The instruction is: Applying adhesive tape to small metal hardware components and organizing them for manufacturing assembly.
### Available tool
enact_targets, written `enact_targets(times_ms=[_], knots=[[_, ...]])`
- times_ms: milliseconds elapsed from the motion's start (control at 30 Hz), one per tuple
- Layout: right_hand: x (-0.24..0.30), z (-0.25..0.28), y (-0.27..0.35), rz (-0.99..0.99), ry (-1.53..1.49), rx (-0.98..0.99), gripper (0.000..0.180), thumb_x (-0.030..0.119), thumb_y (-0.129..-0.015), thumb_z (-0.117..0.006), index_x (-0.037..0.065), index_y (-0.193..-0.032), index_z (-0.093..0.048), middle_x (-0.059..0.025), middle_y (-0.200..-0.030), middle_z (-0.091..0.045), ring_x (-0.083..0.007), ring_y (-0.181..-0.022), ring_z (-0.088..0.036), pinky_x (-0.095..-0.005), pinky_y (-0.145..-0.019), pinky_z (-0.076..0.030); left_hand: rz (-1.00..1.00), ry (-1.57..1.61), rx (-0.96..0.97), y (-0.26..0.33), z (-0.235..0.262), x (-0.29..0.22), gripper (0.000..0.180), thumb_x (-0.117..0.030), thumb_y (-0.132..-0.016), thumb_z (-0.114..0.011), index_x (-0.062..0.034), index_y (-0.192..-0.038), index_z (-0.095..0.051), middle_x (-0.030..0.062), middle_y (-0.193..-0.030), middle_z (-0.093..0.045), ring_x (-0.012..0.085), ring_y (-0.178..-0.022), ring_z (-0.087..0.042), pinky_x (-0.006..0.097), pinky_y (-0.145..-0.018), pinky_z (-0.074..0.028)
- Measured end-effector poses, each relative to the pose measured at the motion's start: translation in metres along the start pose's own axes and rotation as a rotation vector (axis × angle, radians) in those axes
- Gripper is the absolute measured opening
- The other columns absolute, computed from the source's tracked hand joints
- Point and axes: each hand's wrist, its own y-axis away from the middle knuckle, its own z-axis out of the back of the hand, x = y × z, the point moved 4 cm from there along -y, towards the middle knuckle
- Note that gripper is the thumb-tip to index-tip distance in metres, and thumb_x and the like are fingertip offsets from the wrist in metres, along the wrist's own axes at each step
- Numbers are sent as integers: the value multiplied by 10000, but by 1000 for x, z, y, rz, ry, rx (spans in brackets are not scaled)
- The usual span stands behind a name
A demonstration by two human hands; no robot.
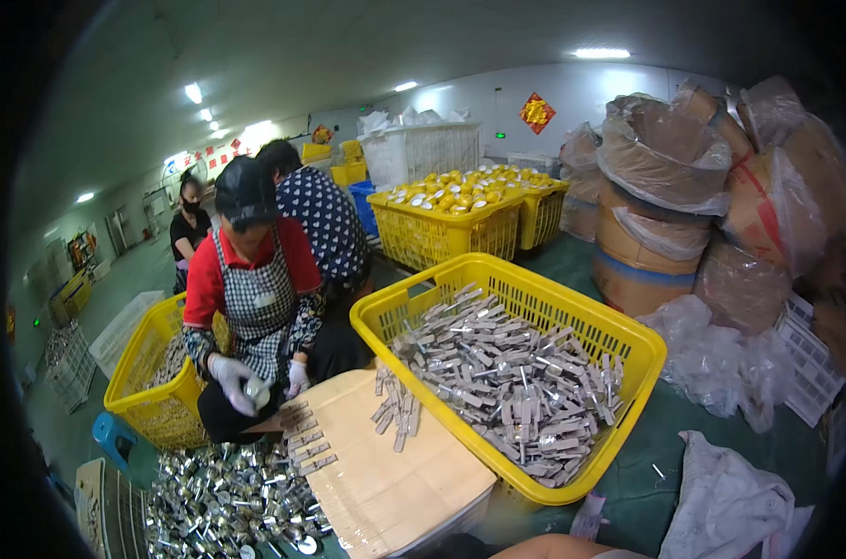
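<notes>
Neither of my hands shows; only a strip of bare arm (555, 548) lies at the lower edge. In front of it stands a yellow crate (386, 315) full of flat grey metal pieces (521, 382). To its left is a cardboard box (395, 480) with a few of the same pieces (397, 410) loose on top and a row of them (307, 440) along its left edge. Beyond the box a heap of shiny silver caps (223, 498) covers the table. A co-worker in a red shirt and checked apron holds a small part in white-gloved hands (244, 384).
Yellow crates of round yellow parts (446, 200) stand at the back. Cardboard drums lined with plastic bags (661, 186) are stacked at the right, and a white cloth (721, 508) lies below them. Another yellow crate (148, 396) and a blue stool (114, 436) are beside the co-worker.
</notes>
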Motion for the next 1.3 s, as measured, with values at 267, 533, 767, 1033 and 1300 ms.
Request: enact_targets(times_ms=[267, 533, 767, 1033, 1300], knots=[[-17, 0, 1, -106, 56, 43, 209, 150, -623, -624, 14, -783, -630, -198, -735, -613, -361, -734, -604, -424, -606, -476, -140, -110, 138, -32, -38, -71, 212, -94, -818, -544, 0, -1003, -584, 96, -913, -600, 202, -829, -558, 315, -743, -461], [-36, -8, 19, -249, -76, 22, 277, 233, -674, -659, -1, -821, -630, -206, -776, -613, -363, -774, -598, -434, -650, -476, -206, -123, 182, -39, -57, -92, 241, -102, -809, -549, -12, -1030, -587, 98, -997, -590, 201, -921, -540, 326, -809, -440], [-77, 2, 56, -439, -137, -134, 287, 301, -760, -595, 21, -809, -631, -192, -760, -617, -348, -746, -600, -415, -654, -477, -128, -4, 59, -15, -22, -24, 268, -108, -802, -552, -22, -1053, -590, 100, -1070, -582, 200, -1001, -525, 336, -868, -421], [-127, -16, 108, -682, 37, -278, 249, 273, -777, -595, 64, -911, -591, -152, -898, -548, -313, -850, -553, -384, -720, -459, -272, -606, -7, 18, 35, 38, 315, -28, -709, -661, -28, -1020, -611, 49, -945, -626, 118, -857, -556, 273, -782, -461], [-156, -32, 126, -846, -65, -455, 272, 232, -720, -678, 42, -879, -565, -140, -939, -526, -274, -877, -539, -329, -765, -449, -108, -440, -28, 25, 34, 41, 272, 1, -711, -671, -36, -979, -638, 24, -913, -631, 87, -817, -550, 240, -727, -464]])
